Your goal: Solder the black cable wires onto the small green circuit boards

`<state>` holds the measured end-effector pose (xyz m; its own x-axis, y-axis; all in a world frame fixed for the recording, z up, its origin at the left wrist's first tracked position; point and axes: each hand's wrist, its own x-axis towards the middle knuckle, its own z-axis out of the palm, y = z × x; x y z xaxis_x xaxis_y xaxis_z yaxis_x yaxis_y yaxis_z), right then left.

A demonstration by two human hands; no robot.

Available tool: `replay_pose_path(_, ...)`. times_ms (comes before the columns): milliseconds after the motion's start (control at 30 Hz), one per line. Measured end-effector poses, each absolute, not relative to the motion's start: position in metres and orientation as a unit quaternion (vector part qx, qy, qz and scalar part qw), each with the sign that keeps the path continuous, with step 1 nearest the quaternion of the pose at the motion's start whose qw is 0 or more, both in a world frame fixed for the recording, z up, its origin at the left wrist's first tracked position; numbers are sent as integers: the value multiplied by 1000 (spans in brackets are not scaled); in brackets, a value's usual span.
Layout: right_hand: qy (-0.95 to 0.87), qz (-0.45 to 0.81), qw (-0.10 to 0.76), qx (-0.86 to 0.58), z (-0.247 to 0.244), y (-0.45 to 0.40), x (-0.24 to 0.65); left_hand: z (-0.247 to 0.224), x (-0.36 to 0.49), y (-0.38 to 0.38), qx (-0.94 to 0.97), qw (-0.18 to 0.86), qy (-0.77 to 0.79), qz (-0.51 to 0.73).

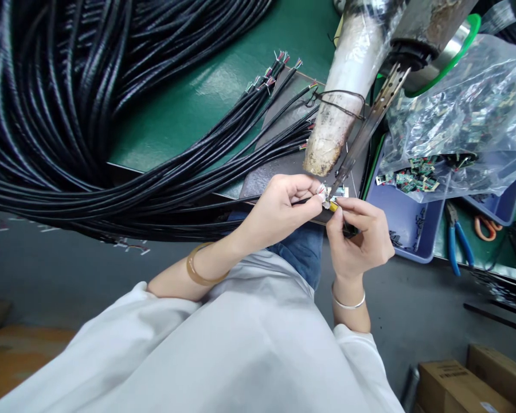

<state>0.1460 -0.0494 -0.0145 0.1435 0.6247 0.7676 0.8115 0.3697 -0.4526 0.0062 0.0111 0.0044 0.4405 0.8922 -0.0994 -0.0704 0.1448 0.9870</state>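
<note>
My left hand [284,201] is closed in a pinch on the end of a black cable [227,205], which runs in from the left. A white finger covering or tape shows at its fingertips. My right hand [361,232] pinches a small yellow piece [333,206] close to the left fingertips; its exact kind is too small to tell. Between the two hands, the tip of a soldering iron [365,132] points down at the work, very near the fingers. Behind it lies a small light-coloured board [344,192], partly hidden by the fingers.
Black cables [176,160] with stripped ends cover the green table [155,135] at left. A stained white tube [337,115] hangs over the work. On the right are a purple tray [425,244], bagged circuit boards [456,115], blue-handled pliers [458,241], orange-handled scissors [485,228] and a solder spool [445,57].
</note>
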Motion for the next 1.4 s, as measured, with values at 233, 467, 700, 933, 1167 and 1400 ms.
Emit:
replay_pose_path(233,-656,-102,504,-552,-6,-48,143,7,5,10,545,633,388,389)
replay_pose_path(467,-682,-99,476,-547,-11,-55,145,3,0,8,561,631,390,368)
replay_pose_path(700,-653,-41,508,-560,-11,-56,145,4,0,6,548,652,385,357)
replay_pose_path(933,-649,-42,503,-569,-7,-54,144,0,3,7,544,662,364,365)
replay_pose_path(1167,-655,-70,495,-566,-4,-51,145,3,8,8,579,611,378,386)
replay_pose_path(1400,-689,-65,457,-559,0,-58,144,5,3,9,581,609,381,383)
